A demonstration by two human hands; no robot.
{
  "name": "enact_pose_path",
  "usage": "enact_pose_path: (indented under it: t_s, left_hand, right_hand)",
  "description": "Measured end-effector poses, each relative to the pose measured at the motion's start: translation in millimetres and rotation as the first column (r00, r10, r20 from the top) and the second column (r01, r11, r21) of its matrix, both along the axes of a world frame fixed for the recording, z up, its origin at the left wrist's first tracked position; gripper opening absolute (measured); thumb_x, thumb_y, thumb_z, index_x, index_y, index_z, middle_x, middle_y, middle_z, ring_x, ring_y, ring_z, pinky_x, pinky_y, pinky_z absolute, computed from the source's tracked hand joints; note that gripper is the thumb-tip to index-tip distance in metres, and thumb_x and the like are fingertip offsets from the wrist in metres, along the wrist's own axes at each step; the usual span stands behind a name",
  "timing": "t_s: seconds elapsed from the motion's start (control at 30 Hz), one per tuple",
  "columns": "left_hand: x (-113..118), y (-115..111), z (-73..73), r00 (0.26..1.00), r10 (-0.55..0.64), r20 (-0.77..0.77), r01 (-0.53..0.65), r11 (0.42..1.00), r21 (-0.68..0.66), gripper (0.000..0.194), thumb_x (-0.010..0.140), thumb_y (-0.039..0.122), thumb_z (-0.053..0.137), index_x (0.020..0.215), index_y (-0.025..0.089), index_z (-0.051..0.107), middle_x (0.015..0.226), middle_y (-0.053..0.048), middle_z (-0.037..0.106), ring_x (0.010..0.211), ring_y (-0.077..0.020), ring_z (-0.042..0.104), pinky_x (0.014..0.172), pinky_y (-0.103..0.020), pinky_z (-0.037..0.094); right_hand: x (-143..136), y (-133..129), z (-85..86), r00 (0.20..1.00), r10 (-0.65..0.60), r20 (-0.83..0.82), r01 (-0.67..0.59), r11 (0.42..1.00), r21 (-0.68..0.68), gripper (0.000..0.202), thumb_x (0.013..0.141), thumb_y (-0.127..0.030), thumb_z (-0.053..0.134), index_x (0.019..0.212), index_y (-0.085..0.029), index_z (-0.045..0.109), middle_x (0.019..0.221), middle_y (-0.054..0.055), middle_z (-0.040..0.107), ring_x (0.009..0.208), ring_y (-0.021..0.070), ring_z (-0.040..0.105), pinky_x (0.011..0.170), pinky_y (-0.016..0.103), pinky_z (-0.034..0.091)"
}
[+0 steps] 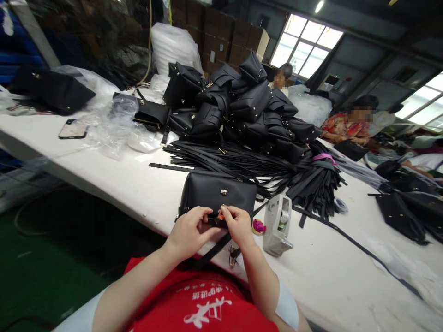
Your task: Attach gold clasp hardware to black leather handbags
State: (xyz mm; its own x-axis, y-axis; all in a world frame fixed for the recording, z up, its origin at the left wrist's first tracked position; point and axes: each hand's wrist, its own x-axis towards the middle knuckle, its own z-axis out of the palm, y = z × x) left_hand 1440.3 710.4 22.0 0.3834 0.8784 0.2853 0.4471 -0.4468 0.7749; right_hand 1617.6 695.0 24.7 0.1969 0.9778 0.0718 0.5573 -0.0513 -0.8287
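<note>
A black bag (pixel 207 193) with a small metal fitting on its face lies on the white table at the front edge. Over its near side, my right hand (pixel 237 223) pinches a small orange piece (pixel 220 215) between thumb and fingers. My left hand (pixel 190 233) is just left of it, thumb and fingers apart, with nothing seen between them. A black strap (pixel 212 251) hangs from the bag toward my lap. Close to my right wrist is a metal clasp (pixel 232 256).
A white tape dispenser (pixel 277 226) and a magenta item (pixel 259 226) stand right of the bag. Beyond are black straps (pixel 235 159), piled black bags (pixel 242 101), plastic wrap (pixel 114 124) and a phone (pixel 73 129). People sit at the far right.
</note>
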Motion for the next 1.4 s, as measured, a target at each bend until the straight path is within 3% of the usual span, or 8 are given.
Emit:
enact_pose_path:
  t_s: [0.07, 0.17, 0.3, 0.53, 0.77, 0.87, 1.0, 1.4]
  left_hand:
    - [9.3, -0.2, -1.8, 0.994, 0.007, -0.109, 0.012, 0.985, 0.17, 0.041, 0.073, 0.035, 0.077, 0.106, 0.018, 0.059, 0.084, -0.001, 0.061, 0.073, -0.0174, 0.059, 0.067, -0.032, 0.047]
    - [22.0, 1.0, -9.6, 0.983, 0.044, -0.18, 0.033, 0.916, 0.401, 0.009, 0.089, 0.027, 0.059, 0.093, 0.019, 0.06, 0.077, 0.0, 0.061, 0.072, -0.0175, 0.06, 0.067, -0.032, 0.046]
    - [31.9, -1.2, -19.3, 0.961, 0.074, -0.267, 0.08, 0.848, 0.525, 0.019, 0.095, 0.023, 0.044, 0.084, 0.019, 0.059, 0.074, -0.002, 0.06, 0.066, -0.0186, 0.056, 0.061, -0.034, 0.044]
    - [24.0, -23.0, -14.8, 0.921, -0.324, -0.215, 0.352, 0.93, 0.108, 0.01, 0.089, 0.02, 0.055, 0.079, 0.017, 0.056, 0.083, -0.003, 0.063, 0.077, -0.0172, 0.059, 0.068, -0.029, 0.046]
    - [0.9, 42.2, 8.1, 0.967, -0.127, 0.22, 0.19, 0.937, -0.294, 0.011, 0.087, 0.027, 0.053, 0.094, 0.018, 0.055, 0.067, 0.003, 0.056, 0.056, -0.0119, 0.057, 0.055, -0.024, 0.046]
    - [12.4, 75.7, 13.6, 0.99, -0.141, 0.012, 0.141, 0.978, -0.151, 0.031, 0.086, 0.021, 0.055, 0.116, 0.019, 0.06, 0.08, 0.0, 0.064, 0.066, -0.0129, 0.061, 0.067, -0.027, 0.05]
    - [36.2, 95.7, 15.2, 0.936, -0.116, -0.332, 0.158, 0.982, 0.102, 0.03, 0.085, 0.024, 0.062, 0.114, 0.016, 0.066, 0.094, -0.006, 0.067, 0.083, -0.0185, 0.063, 0.081, -0.031, 0.049]
    - [60.5, 90.6, 21.6, 0.752, -0.066, -0.656, 0.284, 0.93, 0.233, 0.03, 0.091, 0.01, 0.036, 0.093, 0.01, 0.066, 0.088, -0.014, 0.063, 0.082, -0.0282, 0.065, 0.074, -0.04, 0.052]
  right_hand:
    - [0.4, -0.5, -1.1, 1.0, 0.006, -0.003, -0.006, 1.0, 0.002, 0.041, 0.089, -0.05, 0.051, 0.066, -0.019, 0.068, 0.066, -0.001, 0.066, 0.062, 0.0137, 0.058, 0.062, 0.024, 0.039]
    - [1.4, -2.1, -2.2, 0.999, 0.015, -0.034, -0.015, 1.0, -0.001, 0.04, 0.088, -0.05, 0.052, 0.069, -0.019, 0.069, 0.07, 0.0, 0.068, 0.065, 0.0149, 0.059, 0.065, 0.025, 0.041]
    - [3.5, -4.6, -1.1, 0.996, 0.041, -0.075, -0.041, 0.999, -0.002, 0.041, 0.088, -0.05, 0.052, 0.067, -0.017, 0.067, 0.067, 0.0, 0.065, 0.066, 0.0151, 0.058, 0.064, 0.025, 0.04]
    - [7.2, -6.3, -3.1, 0.997, -0.02, -0.08, 0.021, 1.0, 0.013, 0.043, 0.088, -0.051, 0.053, 0.066, -0.016, 0.064, 0.065, 0.0, 0.062, 0.065, 0.0132, 0.055, 0.062, 0.024, 0.037]
    - [6.2, -20.4, -10.9, 0.995, 0.064, -0.083, -0.065, 0.998, -0.014, 0.042, 0.089, -0.047, 0.051, 0.063, -0.016, 0.062, 0.062, 0.001, 0.059, 0.061, 0.013, 0.051, 0.061, 0.025, 0.036]
    - [7.2, -24.1, -14.6, 0.992, 0.048, -0.12, -0.05, 0.999, -0.015, 0.042, 0.089, -0.047, 0.051, 0.064, -0.015, 0.061, 0.061, 0.0, 0.055, 0.06, 0.0123, 0.047, 0.059, 0.025, 0.033]
    - [6.9, -26.1, -16.3, 0.99, 0.062, -0.124, -0.064, 0.998, -0.008, 0.041, 0.09, -0.045, 0.05, 0.064, -0.015, 0.062, 0.061, 0.0, 0.055, 0.061, 0.0117, 0.047, 0.059, 0.024, 0.032]
    - [5.2, -24.8, -17.5, 0.995, 0.059, -0.086, -0.058, 0.998, 0.015, 0.039, 0.089, -0.042, 0.051, 0.062, -0.016, 0.061, 0.059, -0.001, 0.055, 0.06, 0.0107, 0.047, 0.06, 0.025, 0.031]
